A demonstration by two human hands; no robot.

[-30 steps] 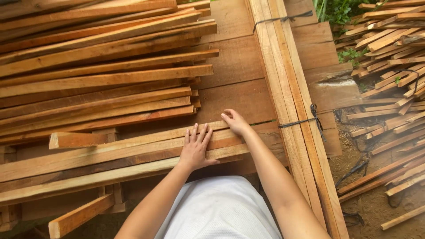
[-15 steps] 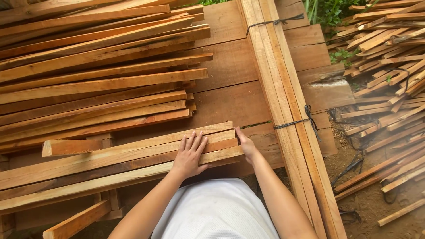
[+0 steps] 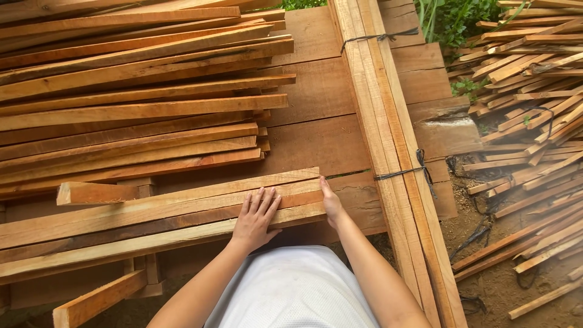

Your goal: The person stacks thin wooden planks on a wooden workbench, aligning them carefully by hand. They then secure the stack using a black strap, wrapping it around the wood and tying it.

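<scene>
Several long wooden slats (image 3: 152, 225) lying side by side on the plank desk (image 3: 316, 140) are steadied by the left hand (image 3: 255, 218), fingers spread flat on top, while their cut ends are squared against the right hand (image 3: 332, 203), fingers together.

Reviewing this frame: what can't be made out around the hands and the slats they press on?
Head view only:
- Left ends of the near slats: cut off by the left edge.
- Right hand: its palm, pressed against the slat ends, faces away; only its back shows.
- Wood under the left hand: covered by the palm.
- What props the near slats: hidden beneath them.
- Tied bundle: both ends run out of frame.
</scene>
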